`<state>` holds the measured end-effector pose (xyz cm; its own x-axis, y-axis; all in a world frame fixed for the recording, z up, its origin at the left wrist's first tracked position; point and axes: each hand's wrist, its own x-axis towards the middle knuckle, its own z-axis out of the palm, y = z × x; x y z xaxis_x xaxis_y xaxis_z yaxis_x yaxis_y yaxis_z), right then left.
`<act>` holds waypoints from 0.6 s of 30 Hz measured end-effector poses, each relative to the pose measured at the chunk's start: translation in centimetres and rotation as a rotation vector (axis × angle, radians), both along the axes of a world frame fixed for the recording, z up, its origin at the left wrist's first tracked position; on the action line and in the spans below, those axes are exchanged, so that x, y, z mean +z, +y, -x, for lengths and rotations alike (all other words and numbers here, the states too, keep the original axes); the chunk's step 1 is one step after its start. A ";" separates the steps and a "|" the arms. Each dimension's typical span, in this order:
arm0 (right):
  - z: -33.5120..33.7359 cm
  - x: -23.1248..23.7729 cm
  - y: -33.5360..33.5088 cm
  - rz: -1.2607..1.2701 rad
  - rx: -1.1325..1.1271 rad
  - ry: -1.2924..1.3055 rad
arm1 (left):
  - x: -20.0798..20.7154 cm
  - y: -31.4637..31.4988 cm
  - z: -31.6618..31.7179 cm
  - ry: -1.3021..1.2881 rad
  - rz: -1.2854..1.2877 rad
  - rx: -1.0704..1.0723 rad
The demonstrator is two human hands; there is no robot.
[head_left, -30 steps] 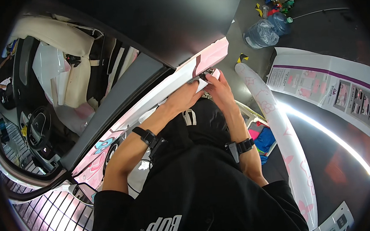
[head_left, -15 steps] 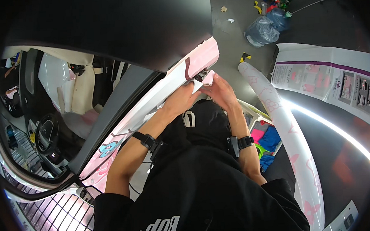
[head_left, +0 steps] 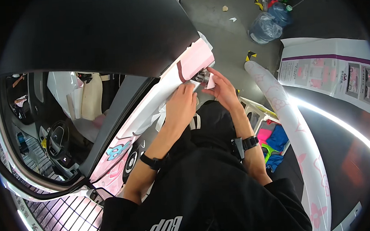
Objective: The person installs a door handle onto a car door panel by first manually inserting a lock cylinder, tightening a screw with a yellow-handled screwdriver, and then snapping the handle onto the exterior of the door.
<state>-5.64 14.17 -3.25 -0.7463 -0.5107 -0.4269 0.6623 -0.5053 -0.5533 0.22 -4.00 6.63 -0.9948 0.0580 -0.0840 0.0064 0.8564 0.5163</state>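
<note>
Beside me stands a car whose side panel (head_left: 196,58) carries pink and white printed film. A small opening in it shows metal parts (head_left: 200,76), and a small pink flap (head_left: 210,82) stands out at its edge. My right hand (head_left: 225,92) has its fingers bent round this flap. Just left of it, my left hand (head_left: 182,103) is closed against the panel below the opening, its fingertips pressed together; what they hold, if anything, is hidden. Under my left wrist a loose strip of white film (head_left: 161,113) hangs from the car.
A long roll of white and pink film (head_left: 296,122) lies to my right, near a printed sheet (head_left: 329,72). A frame with coloured cloths (head_left: 274,136) stands by my right forearm. Large plastic bottles (head_left: 268,26) lie farther off. The car's window (head_left: 56,134) is at left.
My left hand has shifted down from the flap, and the white film corner by its fingers no longer shows. The right hand stays at the flap, its fingers slightly higher. The view has shifted.
</note>
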 end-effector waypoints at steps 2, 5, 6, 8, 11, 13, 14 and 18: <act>0.0 -0.2 0.0 -0.141 0.018 0.065 | 0.3 0.3 -0.6 -0.076 -0.218 0.062; 0.2 -0.1 -0.2 -0.256 0.059 0.066 | -3.5 0.4 -2.5 -0.506 -0.742 0.245; 0.5 -0.1 -0.1 -0.284 0.067 0.052 | -4.7 1.1 -2.6 -0.613 -0.993 0.456; 0.6 0.6 -0.1 -0.291 0.089 0.061 | -6.6 3.2 -3.0 -0.816 -1.494 0.903; 0.8 0.4 0.1 -0.382 0.092 0.163 | -10.2 5.5 -2.2 -0.556 -1.895 0.888; 1.1 0.6 0.2 -0.441 0.104 0.211 | -10.9 6.3 -1.2 -0.388 -2.026 0.760; 1.2 1.1 0.4 -0.460 0.120 0.207 | -10.8 6.8 -0.8 -0.350 -2.075 0.766; 1.7 3.4 0.6 -0.593 0.227 0.293 | -11.3 8.6 0.1 -0.173 -2.114 0.856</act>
<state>-7.36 14.78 0.19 -0.7757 -0.4101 -0.4797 0.4973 0.0706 -0.8647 0.13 4.61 -4.67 -0.8209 -0.1408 -0.5535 -0.0692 -0.9374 0.3412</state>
